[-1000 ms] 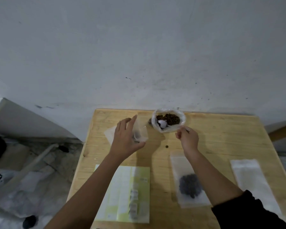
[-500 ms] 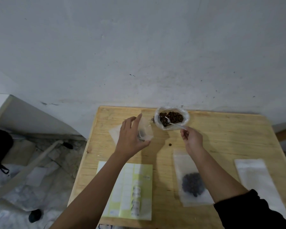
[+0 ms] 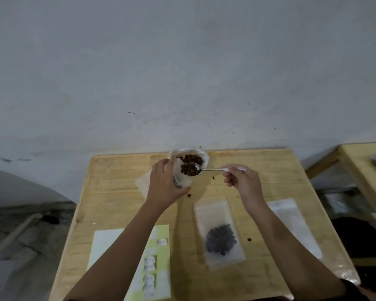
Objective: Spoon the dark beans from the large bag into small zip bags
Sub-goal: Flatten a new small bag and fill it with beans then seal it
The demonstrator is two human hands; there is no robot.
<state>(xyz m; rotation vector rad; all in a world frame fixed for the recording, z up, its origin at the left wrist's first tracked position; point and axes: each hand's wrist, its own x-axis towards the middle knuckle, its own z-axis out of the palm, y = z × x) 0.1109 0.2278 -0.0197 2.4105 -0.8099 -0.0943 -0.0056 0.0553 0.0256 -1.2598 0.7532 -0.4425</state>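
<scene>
The large clear bag (image 3: 205, 157) of dark beans stands open at the table's far edge. My left hand (image 3: 164, 185) holds a small clear zip bag (image 3: 182, 178) upright just in front of it, mouth open. My right hand (image 3: 241, 181) grips a metal spoon (image 3: 213, 169) by the handle. Its bowl, heaped with dark beans (image 3: 189, 169), sits at the small bag's mouth. A filled small zip bag (image 3: 220, 233) lies flat on the wooden table (image 3: 109, 192) under my right forearm.
An empty clear bag (image 3: 295, 224) lies at the right. A flat bag (image 3: 142, 183) lies behind my left hand. A yellow-white label sheet (image 3: 156, 257) sits near the front. Loose beans (image 3: 189, 195) dot the table. A second table (image 3: 365, 161) stands right; the grey wall is close behind.
My right hand lifted the spoon out of the large bag with a load of beans and brought it left to the small bag's mouth. The camera shifted and moved closer.
</scene>
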